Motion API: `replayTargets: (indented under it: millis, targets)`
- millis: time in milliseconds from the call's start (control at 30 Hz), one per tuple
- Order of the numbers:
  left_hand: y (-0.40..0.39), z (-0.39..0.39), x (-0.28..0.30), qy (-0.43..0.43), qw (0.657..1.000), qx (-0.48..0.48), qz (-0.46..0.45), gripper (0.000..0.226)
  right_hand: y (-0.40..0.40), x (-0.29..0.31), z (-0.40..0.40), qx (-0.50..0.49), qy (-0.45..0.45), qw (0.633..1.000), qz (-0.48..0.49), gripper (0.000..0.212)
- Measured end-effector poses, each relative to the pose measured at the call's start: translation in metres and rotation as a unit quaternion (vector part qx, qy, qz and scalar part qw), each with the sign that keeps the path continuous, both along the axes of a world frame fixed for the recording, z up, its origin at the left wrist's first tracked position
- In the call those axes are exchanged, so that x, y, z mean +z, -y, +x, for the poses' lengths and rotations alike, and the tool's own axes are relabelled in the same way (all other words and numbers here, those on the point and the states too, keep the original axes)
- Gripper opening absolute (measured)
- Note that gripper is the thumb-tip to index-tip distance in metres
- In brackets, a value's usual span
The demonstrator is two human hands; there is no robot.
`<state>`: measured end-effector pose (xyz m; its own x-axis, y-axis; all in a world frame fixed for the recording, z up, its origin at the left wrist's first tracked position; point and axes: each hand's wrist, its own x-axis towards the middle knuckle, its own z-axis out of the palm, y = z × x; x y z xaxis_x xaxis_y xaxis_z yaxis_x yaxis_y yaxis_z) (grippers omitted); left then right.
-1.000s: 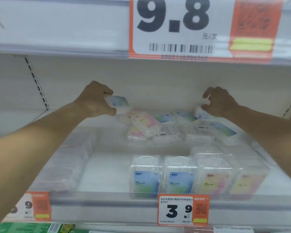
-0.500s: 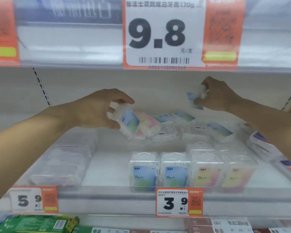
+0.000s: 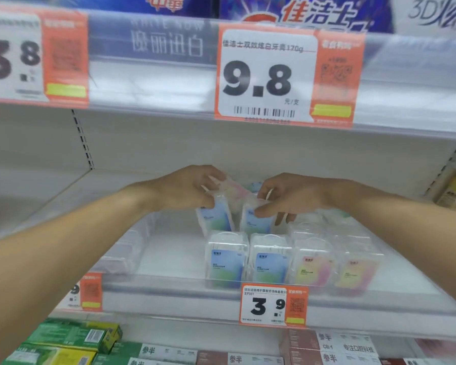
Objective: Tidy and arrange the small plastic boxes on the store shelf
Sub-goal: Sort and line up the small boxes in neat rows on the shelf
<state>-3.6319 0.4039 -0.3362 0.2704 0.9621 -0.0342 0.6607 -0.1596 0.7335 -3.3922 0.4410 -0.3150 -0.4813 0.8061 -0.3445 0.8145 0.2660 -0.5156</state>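
**Now: two blue boxes going down behind the front row**

Currently we have each hand curled round one small box. Our left hand (image 3: 187,189) grips the top of a blue-labelled box (image 3: 215,217), fingers wrapped over its clear lid; our right hand (image 3: 287,196) pinches the top of a second blue box (image 3: 256,219), thumb along its front face, remaining fingers hanging past its right side. Both boxes stand roughly upright, long axis vertical, labels facing us, side by side and nearly touching. The left one tilts slightly.

Key relation: each box hangs directly below its own grip, and directly behind one of the two blue boxes of the front row (image 3: 227,259). So we judge the coming move to be a short lowering with a small nudge forward, not a sideways carry. Each hand is nearest its own box; no crossing needed.

Outward: a pink-labelled box (image 3: 233,187) lies tilted between and behind our hands, not yet stood up. Further loose boxes sit behind the right hand; blur hides their pose. The front row continues rightward with two pink-yellow boxes (image 3: 313,270). All rest on the white shelf (image 3: 169,254), above the 3.9 price tag (image 3: 273,305).

Risk, as we judge it: the clear lids look slick, and the tilted left box may tip.
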Motion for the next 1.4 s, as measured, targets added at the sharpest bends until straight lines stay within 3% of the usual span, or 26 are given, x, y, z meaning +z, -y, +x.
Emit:
replayTargets:
  millis: [133, 267, 500, 700, 800, 1033, 1233, 1300, 1400]
  targets:
    - [-0.004, 0.002, -0.012, -0.014, 0.999, -0.011, -0.049, 0.048, -0.001, 0.0, -0.002, 0.0, 0.004, 1.0, 0.003, 0.04]
    - [-0.001, 0.008, -0.01, 0.022, 0.998, -0.028, -0.057, 0.028, 0.0, 0.001, 0.0, -0.002, -0.008, 1.0, -0.016, 0.03]
    - [0.008, 0.02, -0.005, 0.017, 0.996, -0.035, -0.081, 0.017, 0.01, 0.007, 0.01, 0.01, 0.001, 0.999, -0.042, 0.026]
    - [0.022, 0.023, 0.006, -0.014, 0.992, -0.069, -0.105, 0.021, 0.019, 0.009, 0.014, 0.048, 0.023, 0.998, -0.039, 0.041]
    - [0.027, 0.023, 0.01, -0.039, 0.987, -0.089, -0.125, 0.029, 0.022, 0.008, 0.014, 0.059, 0.016, 0.997, -0.055, 0.036]
    - [0.033, 0.024, 0.011, -0.033, 0.986, -0.088, -0.136, 0.024, 0.02, 0.007, 0.016, 0.079, 0.017, 0.995, -0.065, 0.026]
    - [0.034, 0.026, 0.007, -0.034, 0.988, -0.076, -0.127, 0.02, 0.019, 0.009, 0.017, 0.088, 0.031, 0.993, -0.076, 0.034]
    - [0.033, 0.028, 0.006, -0.046, 0.989, -0.074, -0.121, 0.02, 0.017, 0.011, 0.018, 0.077, 0.035, 0.993, -0.077, 0.047]
    - [0.032, 0.026, 0.012, -0.037, 0.989, -0.074, -0.122, 0.03, 0.004, 0.012, 0.017, 0.013, 0.012, 0.999, -0.033, 0.037]
